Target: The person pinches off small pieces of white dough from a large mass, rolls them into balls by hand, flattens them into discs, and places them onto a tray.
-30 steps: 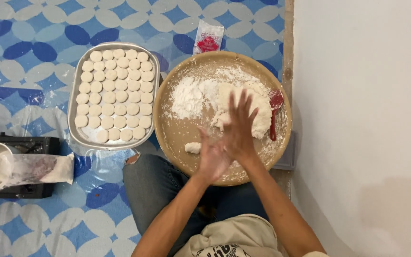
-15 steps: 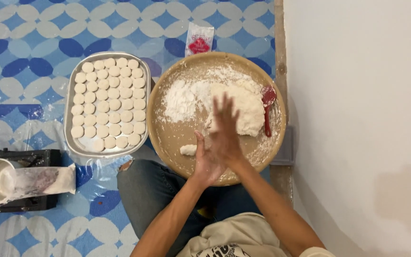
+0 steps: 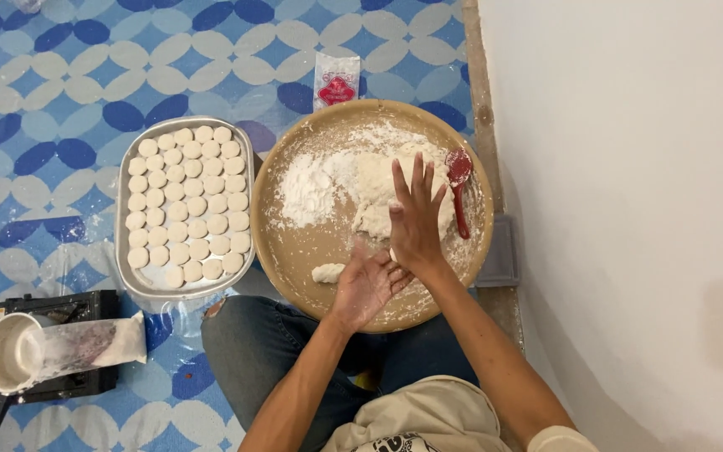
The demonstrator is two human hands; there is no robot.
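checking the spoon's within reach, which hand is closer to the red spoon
Right. The right hand hovers just left of the red spoon; the left hand is lower and farther left.

From my remote view this reads as a home where food is prepared on the floor, which is covered in a blue-and-white patterned vinyl sheet, with a plain white wall just right of the round floured tray. Left of that tray sits a metal baking tray filled with rows of dough discs. Further left and nearer me are a small black scale and a white pot.
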